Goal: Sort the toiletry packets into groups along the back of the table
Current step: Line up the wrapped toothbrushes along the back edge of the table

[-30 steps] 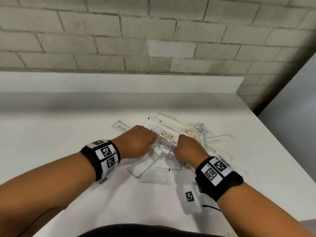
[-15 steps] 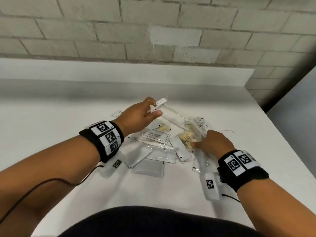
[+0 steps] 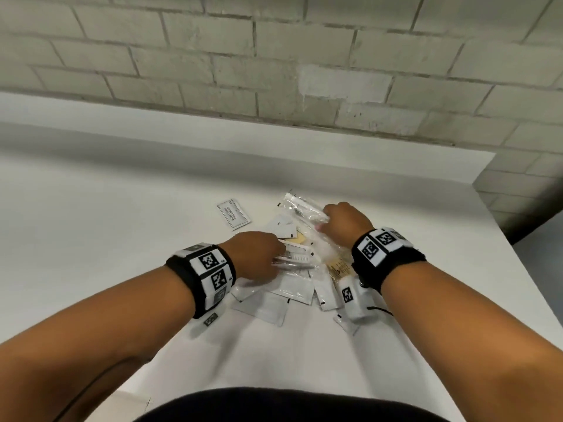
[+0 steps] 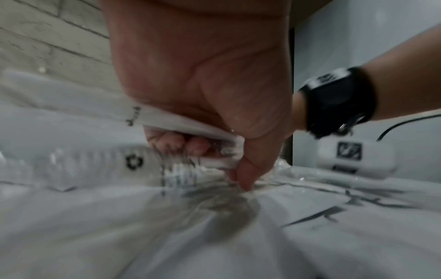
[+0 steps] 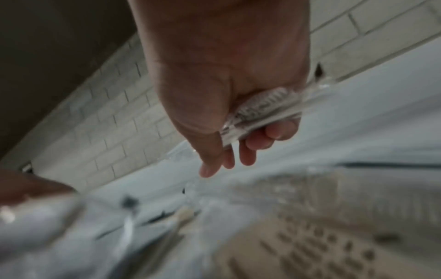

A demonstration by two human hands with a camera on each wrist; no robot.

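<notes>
Left grip (image 3: 259,257) curls round white packets (image 3: 294,258) over the pile; right grip (image 3: 345,225) clutches a clear packet (image 3: 300,205).

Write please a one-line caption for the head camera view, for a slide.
Left hand and right hand each grip a clear packet from the unsorted pile on the white table.

A white table (image 3: 128,208) runs back to a brick wall (image 3: 274,71). Mid-table lies a loose heap of packets (image 3: 292,287), clear and white ones overlapping. Just behind-left, one printed sachet (image 3: 233,214) lies flat, apart from the heap.
</notes>
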